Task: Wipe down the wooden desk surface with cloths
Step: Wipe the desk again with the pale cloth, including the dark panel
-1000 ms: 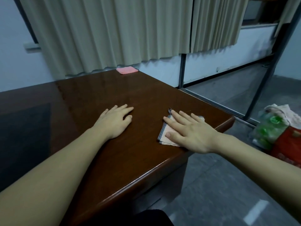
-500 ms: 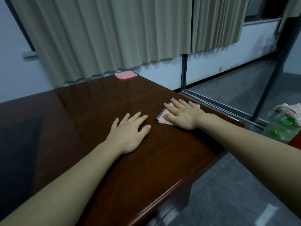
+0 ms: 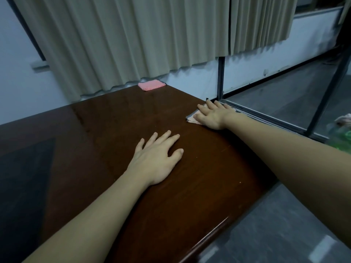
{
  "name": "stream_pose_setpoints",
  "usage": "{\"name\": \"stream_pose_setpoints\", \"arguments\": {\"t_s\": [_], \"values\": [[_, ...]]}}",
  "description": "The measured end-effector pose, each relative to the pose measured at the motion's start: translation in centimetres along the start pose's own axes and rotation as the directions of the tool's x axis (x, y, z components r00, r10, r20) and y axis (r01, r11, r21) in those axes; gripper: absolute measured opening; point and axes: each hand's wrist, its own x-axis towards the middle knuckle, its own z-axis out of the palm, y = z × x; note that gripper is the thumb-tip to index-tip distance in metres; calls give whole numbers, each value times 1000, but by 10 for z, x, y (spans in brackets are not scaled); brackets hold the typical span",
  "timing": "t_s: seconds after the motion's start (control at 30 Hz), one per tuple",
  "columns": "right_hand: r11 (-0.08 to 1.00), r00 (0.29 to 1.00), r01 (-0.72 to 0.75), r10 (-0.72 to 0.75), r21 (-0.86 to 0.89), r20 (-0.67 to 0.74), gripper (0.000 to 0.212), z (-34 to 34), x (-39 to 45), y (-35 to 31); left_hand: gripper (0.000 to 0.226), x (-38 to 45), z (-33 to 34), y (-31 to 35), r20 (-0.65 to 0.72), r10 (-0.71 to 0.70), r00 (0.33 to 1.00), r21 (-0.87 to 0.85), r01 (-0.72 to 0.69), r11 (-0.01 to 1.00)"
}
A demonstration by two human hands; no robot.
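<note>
The right hand (image 3: 212, 115) now lies much farther up the desk (image 3: 106, 130) than a second ago, and the pale cloth (image 3: 192, 118) has travelled with it along the desk's right edge, from near the front corner to a spot well up that edge. The fingers lie straight and spread flat on the cloth, pressing it down, not gripping it. The left hand (image 3: 157, 160) has also shifted forward and toward the right edge; it rests palm down on the bare wood, fingers relaxed and slightly apart, holding nothing.

As a judgement, this is one long wiping stroke away from the body along the right edge. The strip near that edge looks covered, while the wide middle and left of the desk probably remain to be wiped. The left hand seems only to brace the body.

The desk is dark reddish-brown wood with a glossy finish that mirrors the curtain (image 3: 133, 44) and wall; its edge is rounded and catches a thin highlight. The pale cloth is thin and soft, folded flat, with a dark stitched or checked border showing at its left corner; most of it is hidden under the hand. A second cloth, the pink cloth (image 3: 151, 85), lies folded in a neat rectangle at the desk's far edge, just below the curtain, well apart from both hands. The curtain is beige and hangs in regular pleats.
</note>
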Motion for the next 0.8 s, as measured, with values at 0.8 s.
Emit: {"name": "stream_pose_setpoints", "arguments": {"t_s": [0.8], "values": [[990,990,-143,143,14,-4,68,17,-189,42,51,-61,-14,-6,-154,-115,981,71,127,989]]}}
